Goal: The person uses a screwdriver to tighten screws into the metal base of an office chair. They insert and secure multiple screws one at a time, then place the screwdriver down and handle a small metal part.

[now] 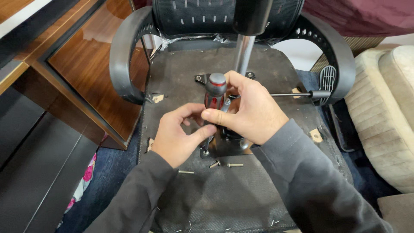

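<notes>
screwdriver point(214, 97) stands upright on a screw at the plate point(224, 149) corner, under the upturned chair seat point(241, 190). right hand point(250, 110) grips its handle; left hand point(179, 136) pinches the shaft low down. driving seems underway; next calls for steady downward pressure. loose screws point(224, 164) lie just beside.

Screwdriver point(215, 92) shaft mostly hidden behind left hand point(181, 133); tip contact unclear. Mounting plate point(224, 149) largely covered by right hand point(248, 110). Gas cylinder point(248, 26) cut off at top edge. Bolt count perhaps incomplete.
</notes>
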